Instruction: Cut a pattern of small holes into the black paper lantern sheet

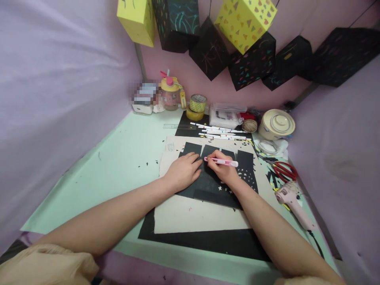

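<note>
A black paper sheet (216,194) with tabs along its far edge lies on a pale board (178,219). Small cut-out shapes, stars among them, show through its right part. My left hand (184,171) rests on the sheet's left side, fingers stretched out flat. In my right hand (224,170) is a pink and white craft knife (224,162), gripped like a pen, its front end over the sheet's middle. The fingers and the knife's angle hide its blade, so contact with the paper cannot be made out.
White pencils (221,130) lie behind the board. Tape rolls (196,106), a water bottle (170,95) and a lidded tub (277,124) stand at the back. Red-handled scissors (285,171) and a glue gun (297,206) lie right. Paper lanterns (210,49) hang above.
</note>
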### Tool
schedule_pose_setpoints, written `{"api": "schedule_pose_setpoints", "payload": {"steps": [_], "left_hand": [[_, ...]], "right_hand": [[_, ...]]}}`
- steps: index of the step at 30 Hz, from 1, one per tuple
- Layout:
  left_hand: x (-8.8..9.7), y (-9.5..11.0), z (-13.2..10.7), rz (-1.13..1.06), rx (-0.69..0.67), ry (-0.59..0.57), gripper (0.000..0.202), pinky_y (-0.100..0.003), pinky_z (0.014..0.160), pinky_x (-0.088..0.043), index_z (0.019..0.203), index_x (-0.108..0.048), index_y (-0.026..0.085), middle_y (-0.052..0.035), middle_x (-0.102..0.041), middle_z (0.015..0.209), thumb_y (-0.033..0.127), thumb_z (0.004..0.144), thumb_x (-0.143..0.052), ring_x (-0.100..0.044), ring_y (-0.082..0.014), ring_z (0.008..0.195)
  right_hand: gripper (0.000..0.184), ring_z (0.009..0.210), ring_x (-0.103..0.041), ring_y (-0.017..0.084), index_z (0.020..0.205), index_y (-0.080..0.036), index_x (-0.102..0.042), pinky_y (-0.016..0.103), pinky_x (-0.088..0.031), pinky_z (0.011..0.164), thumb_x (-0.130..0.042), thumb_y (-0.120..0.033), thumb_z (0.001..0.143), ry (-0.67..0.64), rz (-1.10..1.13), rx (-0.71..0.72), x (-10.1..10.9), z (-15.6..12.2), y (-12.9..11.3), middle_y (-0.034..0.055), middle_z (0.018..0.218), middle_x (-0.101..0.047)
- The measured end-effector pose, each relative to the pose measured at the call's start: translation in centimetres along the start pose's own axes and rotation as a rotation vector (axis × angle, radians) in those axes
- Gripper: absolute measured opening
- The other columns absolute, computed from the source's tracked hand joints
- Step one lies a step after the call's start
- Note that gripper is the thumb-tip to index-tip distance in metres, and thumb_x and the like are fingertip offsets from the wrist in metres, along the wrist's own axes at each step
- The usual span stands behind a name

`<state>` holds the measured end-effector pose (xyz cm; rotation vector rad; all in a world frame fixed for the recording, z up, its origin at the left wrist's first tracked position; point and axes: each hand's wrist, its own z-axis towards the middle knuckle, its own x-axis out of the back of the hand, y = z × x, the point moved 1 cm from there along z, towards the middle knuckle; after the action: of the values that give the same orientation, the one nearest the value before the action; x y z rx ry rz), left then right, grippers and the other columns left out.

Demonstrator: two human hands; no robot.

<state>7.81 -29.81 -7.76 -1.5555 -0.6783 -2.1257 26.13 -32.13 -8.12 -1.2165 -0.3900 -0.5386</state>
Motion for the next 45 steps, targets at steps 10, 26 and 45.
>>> {"api": "schedule_pose_setpoints", "payload": {"steps": [10, 26, 45], "left_hand": [[0.3, 0.2, -0.2, 0.05, -0.018, -0.008, 0.034, -0.041, 0.098, -0.047, 0.121, -0.061, 0.011, -0.0142, -0.06, 0.126, 0.029, 0.094, -0.049, -0.052, -0.029, 0.122], [0.5, 2.5, -1.4, 0.083, 0.004, -0.048, 0.038, -0.042, 0.094, -0.049, 0.123, -0.058, 0.004, -0.0189, -0.06, 0.124, 0.027, 0.094, -0.047, -0.053, -0.0334, 0.121], [0.4, 2.2, -1.3, 0.032, 0.037, -0.019, 0.037, -0.042, 0.095, -0.048, 0.122, -0.062, 0.006, -0.0171, -0.061, 0.127, 0.026, 0.094, -0.046, -0.055, -0.0328, 0.121]], "right_hand": [[0.015, 0.063, -0.056, 0.014, 0.081, -0.02, -0.063, 0.026, -0.042, 0.06, -0.058, -0.034, 0.084, 0.08, 0.182, -0.136, 0.7, 0.2, -0.2, -0.0001, 0.07, -0.065], [0.008, 0.056, -0.047, 0.012, 0.069, -0.02, -0.058, 0.025, -0.036, 0.053, -0.061, -0.024, 0.074, -0.086, 0.126, -0.213, 1.4, 0.3, 0.1, -0.0033, 0.06, -0.055], [0.01, 0.061, -0.051, 0.014, 0.072, -0.02, -0.059, 0.026, -0.037, 0.054, -0.062, -0.025, 0.079, -0.166, 0.114, -0.237, 1.2, -0.1, 0.2, 0.0, 0.068, -0.06]]}}
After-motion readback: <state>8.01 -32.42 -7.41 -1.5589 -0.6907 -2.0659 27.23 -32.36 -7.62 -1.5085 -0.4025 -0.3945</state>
